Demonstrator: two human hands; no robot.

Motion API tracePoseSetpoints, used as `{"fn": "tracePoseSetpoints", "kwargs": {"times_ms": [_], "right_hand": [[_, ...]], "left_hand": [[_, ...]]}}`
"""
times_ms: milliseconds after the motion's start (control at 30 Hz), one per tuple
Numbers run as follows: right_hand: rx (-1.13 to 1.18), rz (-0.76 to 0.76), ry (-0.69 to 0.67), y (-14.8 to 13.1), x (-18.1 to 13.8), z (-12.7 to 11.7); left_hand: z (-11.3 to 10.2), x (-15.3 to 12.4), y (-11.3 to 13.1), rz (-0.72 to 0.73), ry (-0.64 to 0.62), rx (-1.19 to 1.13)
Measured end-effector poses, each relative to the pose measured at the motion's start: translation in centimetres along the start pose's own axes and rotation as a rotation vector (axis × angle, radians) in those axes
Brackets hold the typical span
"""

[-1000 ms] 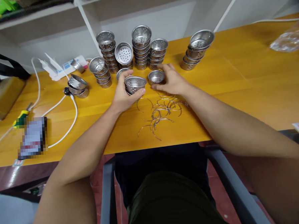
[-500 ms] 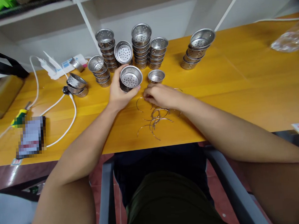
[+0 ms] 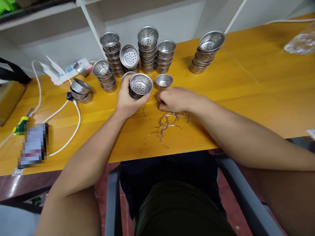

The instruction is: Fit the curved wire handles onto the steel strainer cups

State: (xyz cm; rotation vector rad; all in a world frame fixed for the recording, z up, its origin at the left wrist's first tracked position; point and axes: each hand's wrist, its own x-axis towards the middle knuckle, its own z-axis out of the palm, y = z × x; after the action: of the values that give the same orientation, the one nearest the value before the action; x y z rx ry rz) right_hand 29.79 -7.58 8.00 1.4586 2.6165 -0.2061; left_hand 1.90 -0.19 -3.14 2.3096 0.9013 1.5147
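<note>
My left hand (image 3: 128, 101) is wrapped round a perforated metal filter basket (image 3: 141, 85), its thumb on the near side and its open mouth tilted up toward me. To the right, my right hand (image 3: 172, 99) is closed with its fingers curled down; whatever is in them is hidden. Just behind it stands a single filter basket (image 3: 163, 81). Thin curved wire clips (image 3: 165, 123) lie tangled on the table below my right hand. Another basket (image 3: 125, 76) shows partly behind my left hand.
Stacks of filter baskets stand along the back: a tall one (image 3: 148, 49), a leaning one (image 3: 206, 52) to the right and a short one (image 3: 81, 90) to the left. A power strip (image 3: 74, 69), white cables, a phone (image 3: 33, 145) and a screwdriver (image 3: 21, 125) occupy the left side.
My left hand has moved slightly right and toward me with the filter basket, revealing another basket behind it. My right hand has shifted a little to the right.
</note>
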Motion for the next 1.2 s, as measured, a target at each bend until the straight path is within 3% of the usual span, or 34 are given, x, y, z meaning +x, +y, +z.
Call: {"fn": "tracePoseSetpoints", "kwargs": {"times_ms": [233, 400, 600, 800, 1000, 1200], "right_hand": [[0.604, -0.043, 0.534, 3.7, -0.5, 1.5], [0.873, -0.108, 0.786, 3.2, 0.4, 3.2], [0.900, -0.120, 0.763, 1.0, 0.8, 4.0], [0.816, -0.136, 0.748, 1.0, 0.6, 4.2], [0.661, -0.073, 0.711, 1.4, -0.1, 3.2], [0.669, -0.065, 0.722, 1.2, -0.3, 2.8]], "left_hand": [[-0.3, 0.0, 0.2, -0.015, -0.026, 0.018], [0.5, 0.0, 0.9, -0.051, -0.026, -0.044], [0.9, 0.1, 2.7, -0.110, -0.097, -0.106], [0.6, 0.1, 4.8, -0.090, -0.145, -0.117], [0.7, 0.2, 4.9, -0.048, -0.136, -0.124], [0.8, -0.1, 4.6, -0.079, -0.132, -0.101]]}}
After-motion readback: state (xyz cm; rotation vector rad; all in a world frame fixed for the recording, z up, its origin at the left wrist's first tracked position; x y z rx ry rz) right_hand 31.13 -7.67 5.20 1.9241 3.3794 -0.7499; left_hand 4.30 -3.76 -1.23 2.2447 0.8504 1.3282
